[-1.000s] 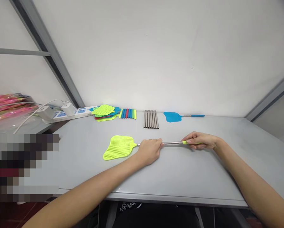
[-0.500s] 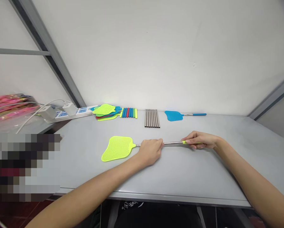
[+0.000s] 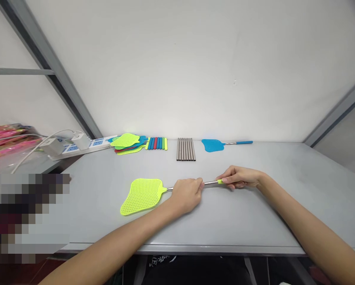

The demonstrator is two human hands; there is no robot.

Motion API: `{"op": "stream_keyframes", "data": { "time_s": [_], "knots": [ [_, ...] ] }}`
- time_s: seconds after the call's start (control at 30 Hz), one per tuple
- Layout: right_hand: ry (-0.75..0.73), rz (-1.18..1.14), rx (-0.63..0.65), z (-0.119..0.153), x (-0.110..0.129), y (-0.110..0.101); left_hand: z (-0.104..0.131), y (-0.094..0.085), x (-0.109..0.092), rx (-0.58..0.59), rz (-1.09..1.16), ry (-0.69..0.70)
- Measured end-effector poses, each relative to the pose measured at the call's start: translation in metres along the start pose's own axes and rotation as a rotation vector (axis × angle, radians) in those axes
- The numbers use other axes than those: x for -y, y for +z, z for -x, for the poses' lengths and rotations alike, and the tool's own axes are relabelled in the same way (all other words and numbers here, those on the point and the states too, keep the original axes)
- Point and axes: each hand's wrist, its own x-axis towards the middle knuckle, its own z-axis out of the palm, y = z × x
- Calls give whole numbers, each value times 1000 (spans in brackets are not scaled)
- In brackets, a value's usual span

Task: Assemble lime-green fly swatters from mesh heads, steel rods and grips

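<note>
Lime plastic and steel: holding swatter (image 3: 144,196) crosswise at or just above table (image 3: 239,221), nearer than tubes (image 3: 186,149); wrapping left grip (image 3: 187,194) around rod (image 3: 210,183), pinching handle (image 3: 220,181) in right grip (image 3: 239,177). Possibly risking a bent rod by forcing it out of line, a slipped handle by squeezing too lightly, scattered tubes by swinging wide.

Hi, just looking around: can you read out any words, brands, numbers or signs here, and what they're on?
No text can be read for certain.
Black clothing below the table edge: white lettering, too small and partly cut off to read.
Power strip: blue socket areas; any markings are too small to read.
Yellow-green fly swatter in the hands: no lettering visible.
</note>
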Motion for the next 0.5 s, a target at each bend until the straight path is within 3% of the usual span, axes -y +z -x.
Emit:
{"op": "stream_keyframes", "data": {
  "time_s": [0.5],
  "knots": [
    [8,-93,-33,-2,-3,-8,-9,-5,12,-122,163,92]
  ]
}}
